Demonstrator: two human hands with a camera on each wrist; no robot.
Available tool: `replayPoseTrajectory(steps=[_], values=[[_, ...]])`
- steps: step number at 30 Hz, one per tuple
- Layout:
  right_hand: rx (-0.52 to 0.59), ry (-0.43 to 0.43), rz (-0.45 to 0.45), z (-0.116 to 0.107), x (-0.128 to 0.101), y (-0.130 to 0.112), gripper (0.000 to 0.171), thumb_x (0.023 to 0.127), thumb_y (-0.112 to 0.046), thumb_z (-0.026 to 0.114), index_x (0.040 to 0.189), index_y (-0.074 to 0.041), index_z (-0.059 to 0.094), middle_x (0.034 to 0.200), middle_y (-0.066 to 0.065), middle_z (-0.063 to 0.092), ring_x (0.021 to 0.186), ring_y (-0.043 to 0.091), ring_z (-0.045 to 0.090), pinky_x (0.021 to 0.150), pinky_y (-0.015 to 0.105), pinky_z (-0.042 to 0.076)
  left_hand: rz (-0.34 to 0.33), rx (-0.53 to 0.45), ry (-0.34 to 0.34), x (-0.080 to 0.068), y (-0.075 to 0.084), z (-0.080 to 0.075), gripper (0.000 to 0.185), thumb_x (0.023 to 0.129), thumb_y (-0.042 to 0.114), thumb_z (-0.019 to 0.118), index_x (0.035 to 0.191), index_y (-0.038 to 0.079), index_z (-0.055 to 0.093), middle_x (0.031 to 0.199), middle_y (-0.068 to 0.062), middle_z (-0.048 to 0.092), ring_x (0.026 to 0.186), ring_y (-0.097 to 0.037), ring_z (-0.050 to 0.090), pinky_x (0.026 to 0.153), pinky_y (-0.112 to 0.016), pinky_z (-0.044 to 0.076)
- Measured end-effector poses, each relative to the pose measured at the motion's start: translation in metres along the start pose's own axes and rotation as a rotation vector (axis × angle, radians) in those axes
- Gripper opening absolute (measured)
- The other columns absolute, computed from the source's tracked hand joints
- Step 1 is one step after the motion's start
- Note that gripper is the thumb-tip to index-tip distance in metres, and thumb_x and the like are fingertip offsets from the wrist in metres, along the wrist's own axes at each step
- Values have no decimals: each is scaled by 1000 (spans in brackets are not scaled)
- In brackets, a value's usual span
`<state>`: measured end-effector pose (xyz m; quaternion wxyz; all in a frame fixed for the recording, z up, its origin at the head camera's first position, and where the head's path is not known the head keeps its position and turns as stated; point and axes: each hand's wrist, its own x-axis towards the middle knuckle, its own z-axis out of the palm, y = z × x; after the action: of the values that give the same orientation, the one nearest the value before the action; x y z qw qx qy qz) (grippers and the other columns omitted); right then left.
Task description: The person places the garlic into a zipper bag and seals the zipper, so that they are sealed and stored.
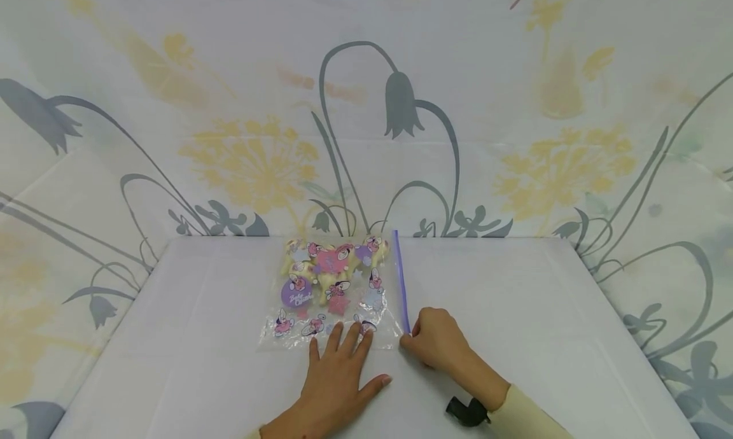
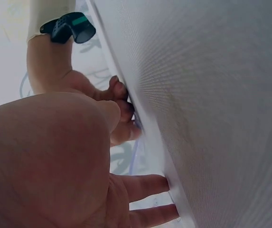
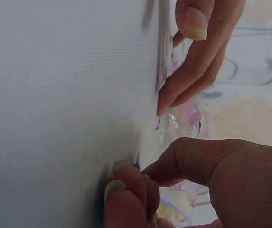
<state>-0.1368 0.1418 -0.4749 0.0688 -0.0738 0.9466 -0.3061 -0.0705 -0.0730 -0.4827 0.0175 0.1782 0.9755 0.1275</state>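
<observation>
A clear zip bag [image 1: 357,318] with printed cartoon figures, stars and a purple circle lies flat on the white table. Pale yellow pieces show through its far half; their kind is hard to tell. Along its right side runs a purple zip strip [image 1: 402,280]. My left hand [image 1: 338,382] is spread, its fingertips resting on the bag's near edge and its thumb out to the right. With curled fingers and thumb, my right hand [image 1: 438,340] pinches the near end of the zip strip. In the right wrist view, the right fingers [image 3: 126,199] hide most of that corner.
The white table [image 1: 515,299] extends on both sides of the bag. Behind it hangs a cloth [image 1: 366,172] printed with grey and yellow flowers. A black wrist camera [image 1: 466,412] is strapped by the right sleeve [image 1: 523,417].
</observation>
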Motion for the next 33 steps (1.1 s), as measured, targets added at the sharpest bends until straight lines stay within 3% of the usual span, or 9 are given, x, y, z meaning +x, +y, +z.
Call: replayPoseTrajectory(steps=[7,16,20,24,33], values=[[-6,-22,11,-1,1,-5,37,79,-11,75,48,-14,55,38,-8,47,32,3,40,36,20,29,-4,12,-16,1,0,2,83,98,72,56,159,17,51,165,-9,45,153,-43,37,110,-80,32],[-75,37,-18,1,-1,-5,24,79,-13,80,60,-11,65,55,-4,55,49,11,50,44,26,37,-11,3,-41,2,-1,0,85,97,73,57,159,17,50,166,-9,44,154,-43,35,112,-81,30],[-72,46,-21,2,0,-6,28,79,-15,80,58,-12,62,53,-5,53,49,10,47,44,25,33,-3,9,-37,1,-1,0,83,97,72,58,159,16,50,165,-9,44,154,-43,36,111,-80,31],[5,31,-21,1,2,-4,29,79,-14,79,58,-13,58,52,-5,52,49,9,47,45,25,34,3,13,-29,1,0,0,82,98,70,59,159,16,51,165,-9,45,153,-42,36,111,-80,31],[346,-104,55,-6,7,8,12,86,-10,78,81,-4,69,63,2,69,54,16,68,52,31,57,2,-4,-5,2,-2,1,79,98,68,61,157,16,53,163,-10,46,151,-43,40,108,-80,33]])
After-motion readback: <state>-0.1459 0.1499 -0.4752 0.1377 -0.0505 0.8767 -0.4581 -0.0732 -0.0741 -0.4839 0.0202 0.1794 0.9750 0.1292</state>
